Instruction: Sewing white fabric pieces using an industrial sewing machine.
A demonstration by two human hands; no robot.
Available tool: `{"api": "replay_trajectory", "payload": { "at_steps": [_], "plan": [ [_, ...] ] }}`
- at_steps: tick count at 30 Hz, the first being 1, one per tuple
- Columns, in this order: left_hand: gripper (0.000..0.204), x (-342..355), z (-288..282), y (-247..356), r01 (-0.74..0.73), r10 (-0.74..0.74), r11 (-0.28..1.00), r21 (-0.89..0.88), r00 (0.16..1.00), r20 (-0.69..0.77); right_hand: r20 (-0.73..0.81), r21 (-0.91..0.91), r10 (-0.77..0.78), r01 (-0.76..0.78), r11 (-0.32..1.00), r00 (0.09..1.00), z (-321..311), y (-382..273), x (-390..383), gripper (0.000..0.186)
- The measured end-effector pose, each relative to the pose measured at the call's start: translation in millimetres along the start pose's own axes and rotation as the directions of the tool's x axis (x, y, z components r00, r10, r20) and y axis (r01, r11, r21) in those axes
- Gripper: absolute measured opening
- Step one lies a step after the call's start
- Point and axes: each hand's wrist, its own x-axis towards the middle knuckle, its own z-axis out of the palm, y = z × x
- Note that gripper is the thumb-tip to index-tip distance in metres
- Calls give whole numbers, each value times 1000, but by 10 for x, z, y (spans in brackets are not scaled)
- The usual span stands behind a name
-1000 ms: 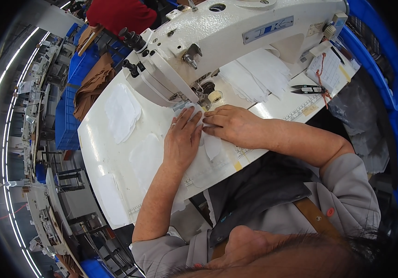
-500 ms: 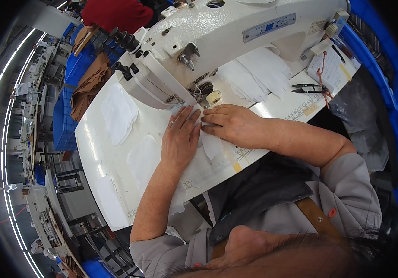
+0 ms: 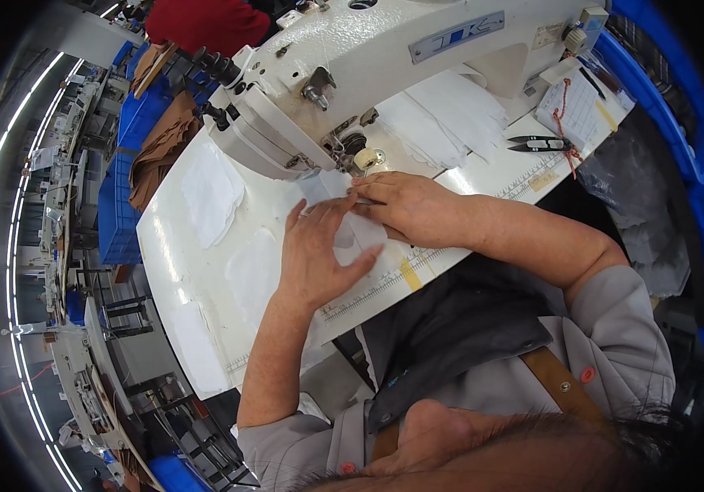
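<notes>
A person is sitting at a white industrial sewing machine (image 3: 385,66), both bare hands lying on a small piece of white fabric (image 3: 344,225) that is resting on the white surface (image 3: 204,328) just in front of the needle area. The left hand (image 3: 319,254) is pressing flat on the fabric with fingers spread, its grip open and holding nothing. The right hand (image 3: 413,205) is lying beside it, touching the fabric's far edge, its fingertips pointing toward the presser foot; whether they are pinching the cloth cannot be told, since the fingers are covering that edge. The needle itself is lying hidden behind the machine's head, and much of the fabric is lying under the two hands. A loose stack of white fabric pieces (image 3: 442,123) is sitting behind the right hand, and another white pile (image 3: 213,193) is lying to the left of the machine. Black thread snips (image 3: 542,145) are resting near a white paper tag with red string (image 3: 573,102) at the surface's far right. A yellow strip of tape (image 3: 409,275) is crossing the printed ruler along the front edge. Blue plastic crates (image 3: 122,197) holding brown cloth (image 3: 163,148) are standing to the left, bent by the lens, and a red-clothed figure at the top is being cut off by the rim.
</notes>
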Motion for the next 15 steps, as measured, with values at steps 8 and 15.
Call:
{"api": "replay_trajectory", "payload": {
  "at_steps": [8, 15],
  "plan": [
    [47, -288, 339, 93, 28, -40, 991, -129, 995, -88, 68, 185, 157, -167, 969, 985, -311, -186, -166, 53],
    [38, -256, 226, 387, -22, 6, 996, -87, 985, -173, 13, 161, 60, -61, 985, 998, -498, -344, -535, 48]
  ]
}}
